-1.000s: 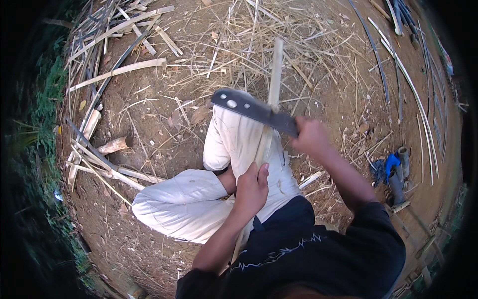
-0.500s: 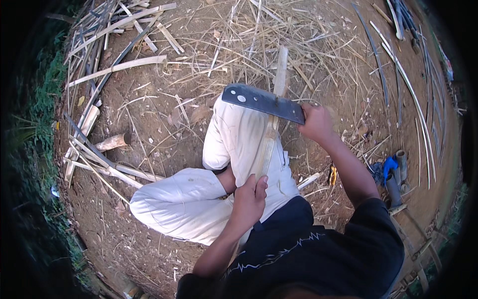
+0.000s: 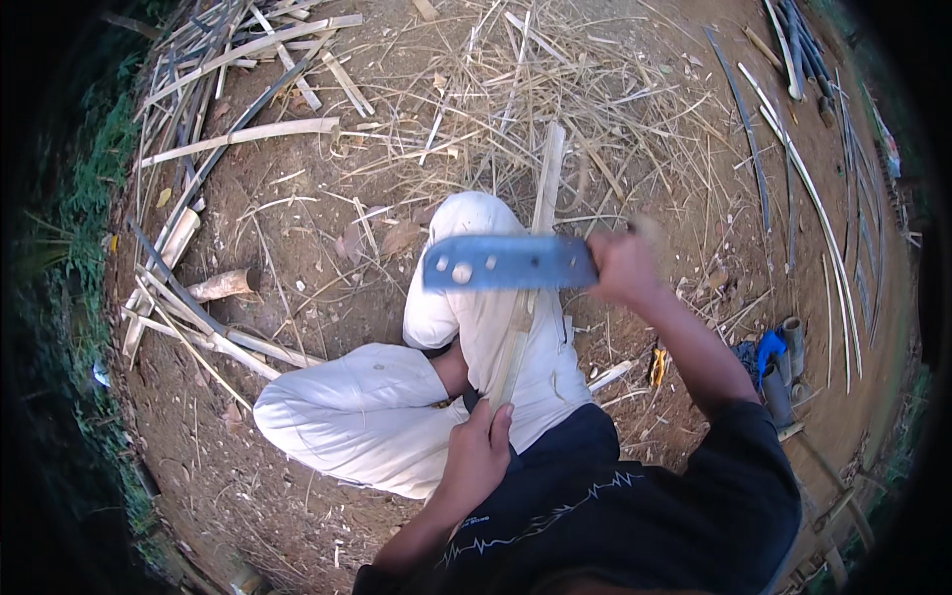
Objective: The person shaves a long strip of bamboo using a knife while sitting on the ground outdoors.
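A pale bamboo strip (image 3: 548,188) runs from my lap out past my right knee toward the shavings. My left hand (image 3: 476,451) is closed around its near end, close to my waist. In my right hand (image 3: 625,266) is the handle of a broad, dark machete (image 3: 511,262) with several round holes near its blunt end. Its blade lies crosswise over the strip, pointing left above my thigh, slightly blurred. Whether the edge touches the strip I cannot tell. The handle is mostly hidden by my fingers.
Thin bamboo shavings (image 3: 595,119) cover the ground ahead. Split bamboo pieces (image 3: 238,134) are piled at the far left, beside a short bamboo piece (image 3: 223,286). Long strips (image 3: 813,188) lie on the right. A blue cloth (image 3: 770,349) and bamboo tubes (image 3: 793,342) sit by my right elbow.
The machete has come nearer to my body along the strip, its blade now more level. My left hand has drawn the strip back toward my waist.
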Demonstrator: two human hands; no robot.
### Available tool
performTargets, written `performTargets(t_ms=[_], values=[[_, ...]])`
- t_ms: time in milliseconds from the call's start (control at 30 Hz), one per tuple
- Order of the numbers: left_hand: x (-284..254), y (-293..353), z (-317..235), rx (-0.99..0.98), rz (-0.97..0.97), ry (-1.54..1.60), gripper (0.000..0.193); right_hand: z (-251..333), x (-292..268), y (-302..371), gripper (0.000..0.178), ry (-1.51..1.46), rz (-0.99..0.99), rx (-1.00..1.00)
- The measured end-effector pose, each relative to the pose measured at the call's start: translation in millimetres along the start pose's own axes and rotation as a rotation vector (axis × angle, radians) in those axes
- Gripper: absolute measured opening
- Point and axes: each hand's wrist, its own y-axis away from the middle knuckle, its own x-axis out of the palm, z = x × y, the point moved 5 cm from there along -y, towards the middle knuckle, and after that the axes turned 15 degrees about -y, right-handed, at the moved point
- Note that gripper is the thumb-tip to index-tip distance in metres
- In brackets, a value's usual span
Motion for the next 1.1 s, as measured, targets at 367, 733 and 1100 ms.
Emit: performTargets(t_ms=[367, 733, 1100], values=[[-11.3, 37.1, 14.9, 0.004, 0.041, -0.044, 0.021, -46.0, -14.6, -28.0, 0.020, -0.067, -0.128, 0.244], [-12.5, 52.9, 33.8, 0.059, -0.024, -0.254, 0.025, -126.8, -20.2, -54.3, 0.029, -0.017, -0.263, 0.492], [-1.2, -18.7, 31.5, -0.280, 0.467, 0.517, 0.034, 53.3, 23.0, 42.1, 0.036, -0.207, 0.035, -0.026]])
